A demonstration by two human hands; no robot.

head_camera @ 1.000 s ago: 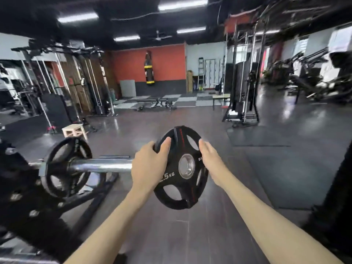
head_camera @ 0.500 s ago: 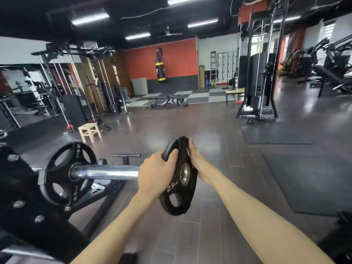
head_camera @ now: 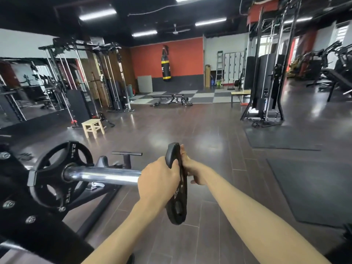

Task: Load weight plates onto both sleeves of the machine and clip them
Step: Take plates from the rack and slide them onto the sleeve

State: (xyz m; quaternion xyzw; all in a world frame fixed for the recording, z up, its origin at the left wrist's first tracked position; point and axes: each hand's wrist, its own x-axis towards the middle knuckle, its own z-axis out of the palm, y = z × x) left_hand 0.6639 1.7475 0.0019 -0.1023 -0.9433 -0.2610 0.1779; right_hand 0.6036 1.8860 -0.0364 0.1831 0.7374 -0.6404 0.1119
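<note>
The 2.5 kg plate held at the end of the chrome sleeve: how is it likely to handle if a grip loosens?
The held plate is probably rigid and dense for its size; both the left hand and right hand clamp it. Its round rim suggests it would roll if dropped on edge. The cut-out openings likely give the fingers secure purchase near the sleeve.

Sleeve [head_camera: 102, 175] bare up to loaded plate [head_camera: 57, 176]

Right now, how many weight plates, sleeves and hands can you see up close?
Plates: 2, one on the sleeve, one held edge-on
Sleeve: 1
Hands: 2, left, right
Total: 5
</note>
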